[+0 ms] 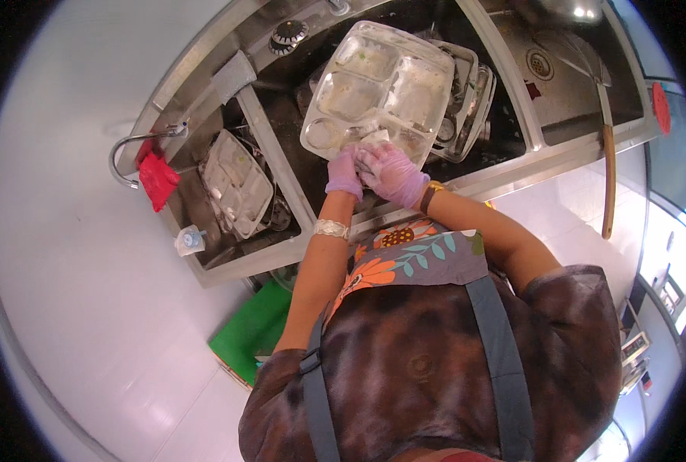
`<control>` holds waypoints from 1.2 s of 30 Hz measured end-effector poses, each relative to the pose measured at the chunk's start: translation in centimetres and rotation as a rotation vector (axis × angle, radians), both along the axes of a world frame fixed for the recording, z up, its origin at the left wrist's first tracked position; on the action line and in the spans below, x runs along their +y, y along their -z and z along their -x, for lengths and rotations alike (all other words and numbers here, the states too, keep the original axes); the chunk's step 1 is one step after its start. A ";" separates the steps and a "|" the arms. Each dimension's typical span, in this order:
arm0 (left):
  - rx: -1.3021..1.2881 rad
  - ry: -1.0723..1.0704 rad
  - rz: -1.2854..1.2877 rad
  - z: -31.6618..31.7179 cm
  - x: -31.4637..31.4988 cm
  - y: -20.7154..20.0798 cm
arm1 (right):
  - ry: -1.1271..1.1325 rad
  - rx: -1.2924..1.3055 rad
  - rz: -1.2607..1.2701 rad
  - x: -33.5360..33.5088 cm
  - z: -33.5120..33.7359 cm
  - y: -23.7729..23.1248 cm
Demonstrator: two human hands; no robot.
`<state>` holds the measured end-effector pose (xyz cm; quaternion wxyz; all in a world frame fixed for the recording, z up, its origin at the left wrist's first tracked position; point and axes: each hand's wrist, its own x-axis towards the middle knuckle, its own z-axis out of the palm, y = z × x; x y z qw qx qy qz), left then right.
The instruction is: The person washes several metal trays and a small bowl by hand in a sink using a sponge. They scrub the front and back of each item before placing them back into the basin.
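Observation:
A pale compartment tray (pixel 352 97) with food bits and wet film lies tilted over the middle sink, above several more trays (pixel 478 108). At its near edge my two hands, in pink gloves, are pressed close together. My right hand (pixel 395 171) is closed, with suds on its fingers, around a white cloth or pad (pixel 375 137) whose top edge shows. Beside it, my left hand (pixel 344 171) is closed too, its fingertips hidden by the right hand and the tray edge. What the left fingers grip cannot be made out.
In the left basin stands another compartment tray (pixel 236 182); a curved faucet (pixel 127 140) and red cloth (pixel 158 180) are beside it. A grey cloth (pixel 234 77) hangs over the divider. A long-handled strainer (pixel 606 146) crosses the right basin's front edge. A green box (pixel 254 327) stands below.

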<state>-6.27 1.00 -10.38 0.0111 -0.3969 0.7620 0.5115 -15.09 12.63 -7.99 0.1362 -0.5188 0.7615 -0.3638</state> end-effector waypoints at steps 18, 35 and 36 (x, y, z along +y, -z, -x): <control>-0.060 0.414 0.532 -2.9 0.4 -4.9 | 0.279 0.303 -0.406 -0.6 11.3 9.7; -0.374 0.600 0.622 -2.8 0.5 -5.1 | -0.170 0.157 0.029 -8.7 12.4 5.5; -0.315 0.569 0.630 -3.2 0.6 -4.7 | -0.148 0.283 -0.015 -8.1 13.6 6.3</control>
